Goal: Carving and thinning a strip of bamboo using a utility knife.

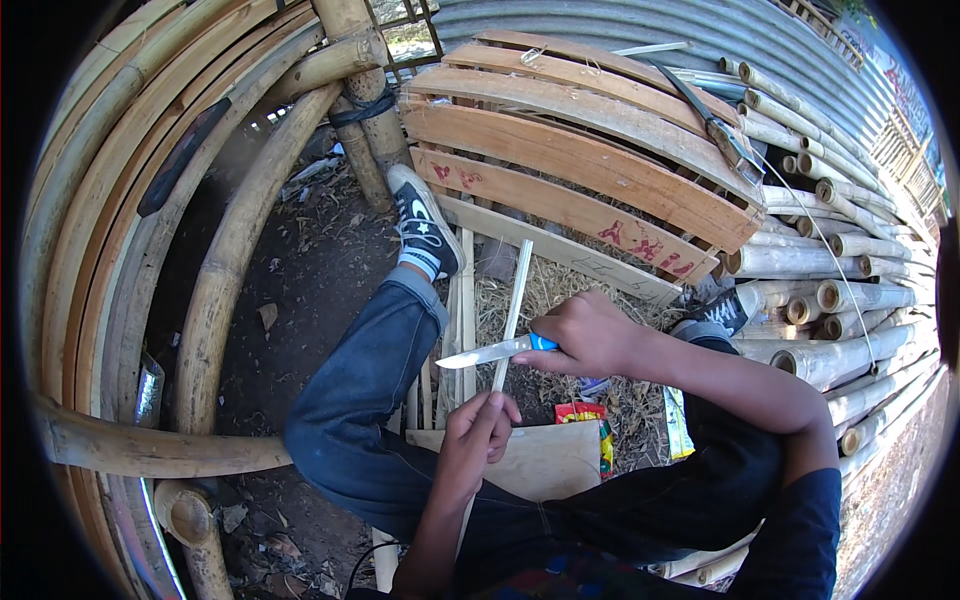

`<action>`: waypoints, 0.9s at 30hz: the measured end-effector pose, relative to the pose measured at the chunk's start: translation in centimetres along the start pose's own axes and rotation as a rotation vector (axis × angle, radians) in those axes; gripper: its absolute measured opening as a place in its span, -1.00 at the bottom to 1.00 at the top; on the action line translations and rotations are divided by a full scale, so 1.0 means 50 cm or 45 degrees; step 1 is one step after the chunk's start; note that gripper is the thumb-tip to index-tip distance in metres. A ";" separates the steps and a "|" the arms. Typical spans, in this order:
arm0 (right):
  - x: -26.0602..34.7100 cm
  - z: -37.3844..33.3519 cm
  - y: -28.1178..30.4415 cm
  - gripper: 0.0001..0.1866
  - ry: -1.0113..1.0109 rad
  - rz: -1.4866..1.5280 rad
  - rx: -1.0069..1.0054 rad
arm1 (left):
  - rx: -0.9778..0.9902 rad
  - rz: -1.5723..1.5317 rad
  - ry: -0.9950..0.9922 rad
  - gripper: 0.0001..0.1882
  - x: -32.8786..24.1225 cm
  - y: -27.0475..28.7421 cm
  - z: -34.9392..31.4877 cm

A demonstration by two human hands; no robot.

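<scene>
A thin pale bamboo strip [517,290] slants upward in front of my body, and its lower part passes through my left hand [482,436], which is closed round it with the thumb on top. My right hand [583,335] grips a knife by its blue handle [543,342]. The knife's bare blade [484,353] points left and lies across the strip, just above my left hand. Whether the edge presses into the strip I cannot tell. Under my hands a flat wooden board [545,462] rests between my legs.
A slatted wooden crate [590,150] stands ahead, with a long-bladed tool [725,135] on top. Bamboo poles [800,262] are stacked at the right. Bamboo rails [225,280] run along the left, one reaching my knee. Colourful packets [584,413] lie near the board.
</scene>
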State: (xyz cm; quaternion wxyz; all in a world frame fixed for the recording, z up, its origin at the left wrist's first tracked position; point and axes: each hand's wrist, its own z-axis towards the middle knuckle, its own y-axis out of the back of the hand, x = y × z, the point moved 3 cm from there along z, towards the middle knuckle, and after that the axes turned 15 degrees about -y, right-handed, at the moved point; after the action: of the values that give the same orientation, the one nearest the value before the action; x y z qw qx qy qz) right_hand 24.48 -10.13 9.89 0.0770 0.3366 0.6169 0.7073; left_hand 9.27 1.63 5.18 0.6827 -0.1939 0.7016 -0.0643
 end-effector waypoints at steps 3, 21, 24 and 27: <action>-0.043 0.014 0.017 -0.42 -0.096 0.102 -0.147 | -0.023 -0.008 -0.011 -0.66 -0.001 0.012 -0.003; -0.029 0.008 0.012 -0.37 -0.278 0.221 0.007 | 0.019 -0.201 0.078 -0.66 0.001 0.014 -0.001; -0.031 0.008 0.010 -0.37 -0.262 0.222 -0.009 | 0.007 -0.166 0.084 -0.65 0.003 0.011 0.001; -0.033 0.007 0.007 -0.37 -0.243 0.268 -0.035 | 0.014 -0.160 0.077 -0.65 0.002 0.011 0.000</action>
State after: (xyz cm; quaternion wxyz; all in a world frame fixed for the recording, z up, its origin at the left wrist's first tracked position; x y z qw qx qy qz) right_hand 26.04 -10.76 9.59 0.0652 0.4643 0.5583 0.6845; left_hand 9.19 2.09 4.90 0.6568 -0.2318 0.7081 -0.1165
